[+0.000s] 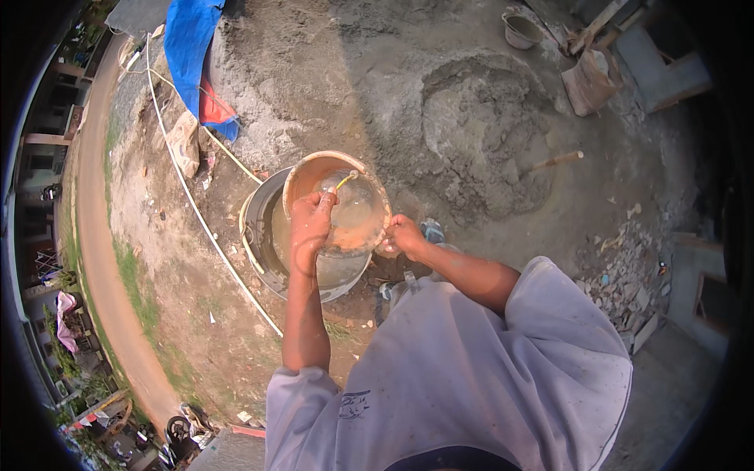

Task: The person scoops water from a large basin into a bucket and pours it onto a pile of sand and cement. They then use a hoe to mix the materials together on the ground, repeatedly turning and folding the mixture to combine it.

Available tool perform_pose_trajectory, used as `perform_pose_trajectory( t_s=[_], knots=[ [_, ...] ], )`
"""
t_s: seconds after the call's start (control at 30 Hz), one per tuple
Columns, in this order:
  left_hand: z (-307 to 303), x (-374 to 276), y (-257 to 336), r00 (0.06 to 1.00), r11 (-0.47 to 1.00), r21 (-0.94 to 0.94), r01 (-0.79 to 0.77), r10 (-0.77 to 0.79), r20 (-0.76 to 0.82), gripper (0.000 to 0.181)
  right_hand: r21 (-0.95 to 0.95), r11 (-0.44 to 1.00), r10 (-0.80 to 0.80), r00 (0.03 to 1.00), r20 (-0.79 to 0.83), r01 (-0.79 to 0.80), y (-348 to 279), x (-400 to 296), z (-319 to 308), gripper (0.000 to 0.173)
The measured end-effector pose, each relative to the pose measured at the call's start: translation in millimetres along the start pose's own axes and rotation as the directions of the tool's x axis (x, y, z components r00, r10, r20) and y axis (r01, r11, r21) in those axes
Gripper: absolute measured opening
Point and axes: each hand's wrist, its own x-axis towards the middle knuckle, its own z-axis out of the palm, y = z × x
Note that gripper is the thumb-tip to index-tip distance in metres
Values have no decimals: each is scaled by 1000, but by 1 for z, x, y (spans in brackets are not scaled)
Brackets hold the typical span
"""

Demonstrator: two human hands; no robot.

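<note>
An orange bucket (306,171) with some cloudy water in it is tilted over a larger dark tub (259,235) that holds murky water. My right hand (403,235) grips the orange bucket's rim on its right side. My left hand (312,218) is at the bucket's near left side, its thumb and fingers closed on a thin yellow handle piece (345,181). What the palm of the left hand touches is hidden.
Wet grey mortar (483,129) lies heaped at upper right, with a wooden handle (556,161) sticking out. Beyond are a small bucket (521,32) and a sack (589,82). Blue tarp (191,53), a pale hose (194,206) and rubble (630,282) lie around.
</note>
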Motion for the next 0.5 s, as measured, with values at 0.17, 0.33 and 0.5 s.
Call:
perform_pose_trajectory(
  t_s=[0.17,0.33,0.5],
  knots=[
    [30,12,21,998,999,32,-37,36,49,36,13,985,-169,984,-50,170,-14,3,-35,7],
    [68,29,32,992,988,134,-83,69,102,35,64,991,-108,991,-81,114,-25,-2,-58,11],
    [118,50,60,955,941,276,-194,116,273,32,189,976,-74,984,-163,105,-30,-23,-98,13]
  ],
)
